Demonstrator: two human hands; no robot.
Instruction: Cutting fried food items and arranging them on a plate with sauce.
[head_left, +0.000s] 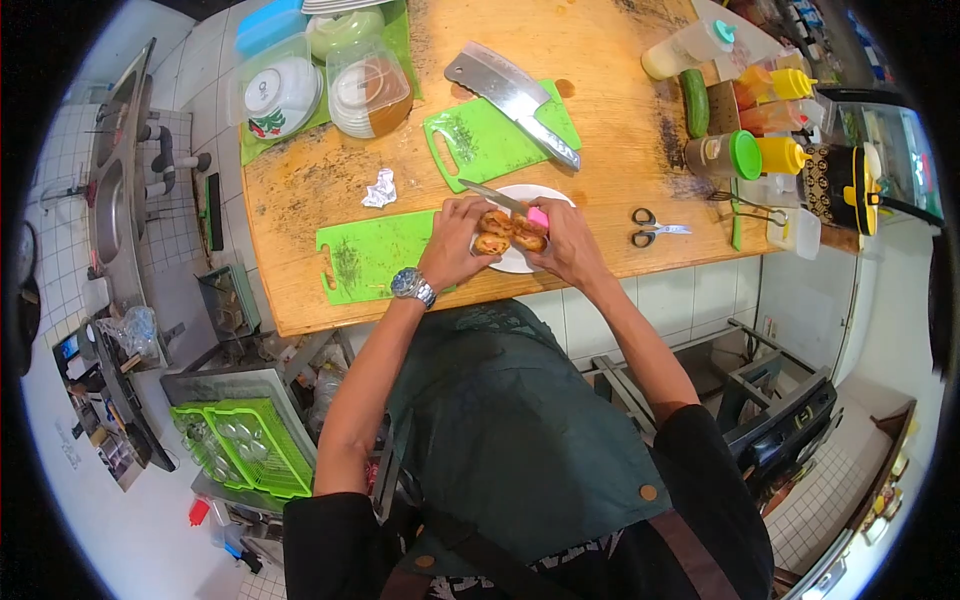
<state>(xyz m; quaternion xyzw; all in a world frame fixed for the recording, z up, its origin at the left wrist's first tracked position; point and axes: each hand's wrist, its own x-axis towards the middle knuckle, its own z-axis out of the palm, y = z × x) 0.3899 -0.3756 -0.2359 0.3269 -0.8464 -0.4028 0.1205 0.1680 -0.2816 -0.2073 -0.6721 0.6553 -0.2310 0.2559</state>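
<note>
Over a white plate (517, 262) at the table's front edge, several browned, fried-looking food pieces (493, 244) sit between my hands. My left hand (452, 241), with a metal watch on its wrist, grips the pieces on the left side. In my right hand (568, 241) is a small knife with a pink handle (537, 217), and its fingers also press against the right-hand pieces. The knife's blade (487, 193) points up and left past the food. A green cutting board (382, 251) lies partly under my left hand and wrist.
Beyond the plate, a cleaver (514, 94) rests on a second green board (469, 146). Crumpled white paper (380, 189) lies to the left, near stacked bowls (277, 97). Scissors (656, 228), a cucumber (695, 103) and several sauce bottles (780, 155) are on the right.
</note>
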